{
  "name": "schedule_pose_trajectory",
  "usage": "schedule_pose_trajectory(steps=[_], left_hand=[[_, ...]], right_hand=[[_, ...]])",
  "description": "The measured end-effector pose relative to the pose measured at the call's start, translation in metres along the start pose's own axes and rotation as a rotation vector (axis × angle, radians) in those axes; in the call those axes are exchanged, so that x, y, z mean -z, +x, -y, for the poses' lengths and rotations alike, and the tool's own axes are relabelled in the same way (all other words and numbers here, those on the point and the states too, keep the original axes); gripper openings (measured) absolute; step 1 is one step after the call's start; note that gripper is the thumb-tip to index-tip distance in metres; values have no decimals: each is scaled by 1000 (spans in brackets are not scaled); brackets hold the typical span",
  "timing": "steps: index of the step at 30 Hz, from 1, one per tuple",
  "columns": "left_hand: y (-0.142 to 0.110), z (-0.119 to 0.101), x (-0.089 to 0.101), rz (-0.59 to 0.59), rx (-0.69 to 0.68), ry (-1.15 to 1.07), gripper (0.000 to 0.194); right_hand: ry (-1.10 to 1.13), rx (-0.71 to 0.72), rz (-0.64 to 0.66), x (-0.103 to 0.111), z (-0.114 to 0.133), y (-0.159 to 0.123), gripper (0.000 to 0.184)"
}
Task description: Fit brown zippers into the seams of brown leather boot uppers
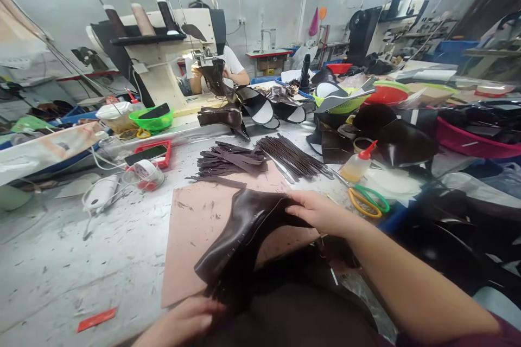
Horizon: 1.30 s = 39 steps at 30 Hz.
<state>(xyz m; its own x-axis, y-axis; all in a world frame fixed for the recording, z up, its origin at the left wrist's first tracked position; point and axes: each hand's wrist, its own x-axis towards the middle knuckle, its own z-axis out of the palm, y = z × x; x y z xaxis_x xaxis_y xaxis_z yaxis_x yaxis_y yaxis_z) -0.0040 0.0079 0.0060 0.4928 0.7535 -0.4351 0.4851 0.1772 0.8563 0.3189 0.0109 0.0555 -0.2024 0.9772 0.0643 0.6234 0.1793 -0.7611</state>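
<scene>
A dark brown leather shoe upper [240, 222] lies over the pinkish board [187, 227] in front of me. My right hand [313, 209] pinches its far right edge between thumb and fingers. At the near left end of the upper, my left hand [187, 317] is low in view, its fingers curled at the dark edge and partly blurred. Beyond the board lie a pile of dark flat strips [228, 160] and a bundle of thin dark cords [291, 157].
Right of the board are scissors [366, 200] and a glue bottle [356, 165]. A red strip [96, 320] lies at front left, a tape roll [146, 172] farther back. Across the table, a person [236, 68] works at a sewing machine [163, 65]. Dark leather pieces [448, 227] crowd the right side.
</scene>
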Motion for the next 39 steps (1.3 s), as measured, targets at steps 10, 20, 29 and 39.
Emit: schedule_pose_trajectory(steps=[10, 20, 29, 39], left_hand=[[16, -139, 15, -82, -549, 744, 22], [50, -103, 1, 38, -341, 188, 28], [52, -92, 19, 27, -448, 259, 16], [47, -84, 17, 9, -859, 284, 10]], right_hand=[[-641, 549, -32, -22, 70, 30, 15], [-699, 845, -459, -53, 54, -18, 16], [-522, 521, -22, -48, 57, -10, 15], [-164, 211, 203, -37, 66, 33, 17]])
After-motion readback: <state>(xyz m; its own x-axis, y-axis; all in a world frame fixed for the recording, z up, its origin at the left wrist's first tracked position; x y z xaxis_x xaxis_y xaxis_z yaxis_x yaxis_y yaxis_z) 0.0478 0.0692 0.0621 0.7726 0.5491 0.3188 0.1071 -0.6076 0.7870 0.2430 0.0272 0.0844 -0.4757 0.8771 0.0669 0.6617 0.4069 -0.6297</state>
